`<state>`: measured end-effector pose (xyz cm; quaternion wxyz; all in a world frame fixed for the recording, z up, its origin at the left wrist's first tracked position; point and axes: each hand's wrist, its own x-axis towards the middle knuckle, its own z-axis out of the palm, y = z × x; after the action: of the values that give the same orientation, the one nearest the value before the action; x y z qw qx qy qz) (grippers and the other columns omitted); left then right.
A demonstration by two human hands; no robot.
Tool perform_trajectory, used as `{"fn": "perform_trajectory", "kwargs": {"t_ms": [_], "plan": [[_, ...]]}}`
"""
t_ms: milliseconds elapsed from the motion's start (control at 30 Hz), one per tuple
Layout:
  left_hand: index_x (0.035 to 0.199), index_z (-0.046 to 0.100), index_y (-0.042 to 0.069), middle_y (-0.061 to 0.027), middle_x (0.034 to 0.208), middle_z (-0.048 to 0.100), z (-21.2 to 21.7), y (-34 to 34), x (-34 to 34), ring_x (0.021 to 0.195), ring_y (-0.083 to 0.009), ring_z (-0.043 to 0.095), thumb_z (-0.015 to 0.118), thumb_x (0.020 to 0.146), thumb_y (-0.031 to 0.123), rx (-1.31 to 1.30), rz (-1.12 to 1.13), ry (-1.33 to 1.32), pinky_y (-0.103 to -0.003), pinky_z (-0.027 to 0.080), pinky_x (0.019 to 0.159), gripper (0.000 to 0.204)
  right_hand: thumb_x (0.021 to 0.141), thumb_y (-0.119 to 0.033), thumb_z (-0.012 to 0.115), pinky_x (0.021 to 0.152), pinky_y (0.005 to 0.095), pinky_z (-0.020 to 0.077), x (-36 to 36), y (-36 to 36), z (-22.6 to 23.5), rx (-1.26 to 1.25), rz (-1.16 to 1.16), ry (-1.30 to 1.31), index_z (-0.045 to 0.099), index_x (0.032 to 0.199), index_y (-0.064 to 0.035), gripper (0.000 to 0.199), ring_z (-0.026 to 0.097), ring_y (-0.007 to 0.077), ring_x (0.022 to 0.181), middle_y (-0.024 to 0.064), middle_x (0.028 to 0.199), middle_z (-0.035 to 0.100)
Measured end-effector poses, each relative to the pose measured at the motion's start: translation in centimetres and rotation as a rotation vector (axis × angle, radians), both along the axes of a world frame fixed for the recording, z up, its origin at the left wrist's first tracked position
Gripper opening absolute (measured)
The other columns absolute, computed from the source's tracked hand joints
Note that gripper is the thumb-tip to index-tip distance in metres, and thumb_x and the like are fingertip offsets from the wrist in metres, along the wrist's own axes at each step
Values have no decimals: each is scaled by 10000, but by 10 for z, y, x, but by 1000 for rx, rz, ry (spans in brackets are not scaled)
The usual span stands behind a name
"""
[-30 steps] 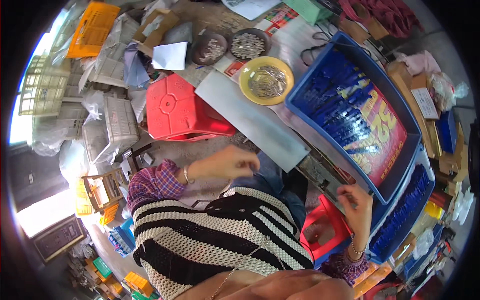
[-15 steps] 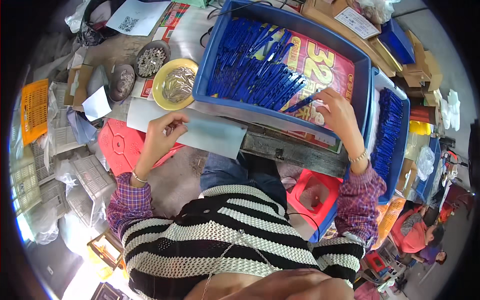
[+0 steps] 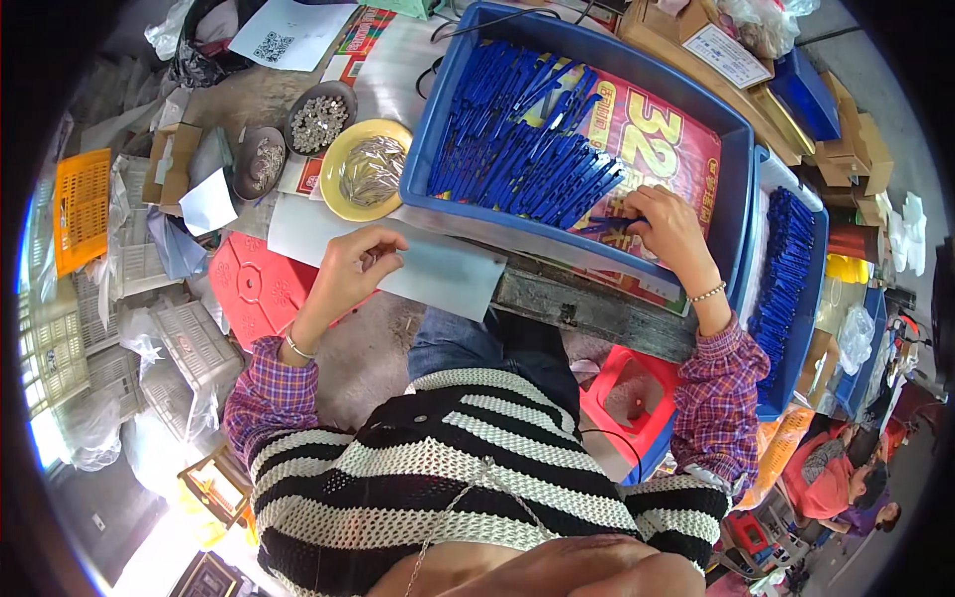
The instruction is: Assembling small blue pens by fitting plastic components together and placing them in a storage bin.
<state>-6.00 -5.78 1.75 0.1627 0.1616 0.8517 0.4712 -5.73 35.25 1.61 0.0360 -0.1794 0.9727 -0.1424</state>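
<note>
My right hand (image 3: 668,231) is over the near right part of a blue plastic tub (image 3: 582,242), its fingertips pinching one thin blue plastic strip (image 3: 605,225). This strip slants at the near end of a dense row of similar blue strips (image 3: 527,139) laid on a printed red and yellow sheet (image 3: 668,129). Left of the tub, my left hand (image 3: 356,269) hovers above a pale sheet (image 3: 448,274) at the table edge. Its fingers are curled, with thumb and index tips a little apart and nothing visible between them.
A yellow bowl (image 3: 333,194) of thin metal pins stands left of the tub, beside two dark bowls (image 3: 343,90) of small metal parts. Another blue tub (image 3: 808,298) of blue strips is at right. Red stools (image 3: 261,284) stand below; other people (image 3: 826,478) are at far right.
My right hand has lowered the strip toward the end of the row, where it lies closer to the others. My left hand keeps its curled pose. The whole view has shifted slightly.
</note>
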Motion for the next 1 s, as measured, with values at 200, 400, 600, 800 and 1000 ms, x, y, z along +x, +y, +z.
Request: {"fn": "perform_trajectory", "kwargs": {"t_ms": [200,400,600,800,1000], "plan": [[891,578,-20,-42,849,595,-9,-3,-1,736,-85,560,570,785,-48,114,-44,-95,-217,461,657,109,636,-14,680,680,369,445,3,-1,17,-157,-70,-12,554,814,-23,218,569,289,779,82,783,586],[871,584,-22,-39,845,590,-13,-1,-3,745,-94,560,529,785,-70,182,-115,-136,-215,466,667,113,666,12,696,638,300,450,9,-2,23,-439,-160,-86,548,822,-14,218,562,187,685,69,741,567],[861,589,-37,-40,800,589,-1,7,1,714,-94,561,548,801,-45,176,-72,-270,-214,468,644,73,731,35,665,659,248,471,10,0,18,-673,-291,-178,579,910,3,201,544,104,694,40,729,563],[815,601,-16,-26,665,595,-4,17,3,607,-64,557,599,826,35,155,-21,-229,-203,437,537,53,797,-32,594,720,294,501,9,19,1,-606,-287,7,615,1055,-8,261,613,176,825,103,910,628],[790,597,0,-48,678,618,-14,12,3,586,-69,555,599,776,4,181,-49,-332,-181,411,507,14,770,-89,631,704,335,495,5,2,0,-648,-228,62,634,984,-14,227,628,248,810,131,911,644]]}}
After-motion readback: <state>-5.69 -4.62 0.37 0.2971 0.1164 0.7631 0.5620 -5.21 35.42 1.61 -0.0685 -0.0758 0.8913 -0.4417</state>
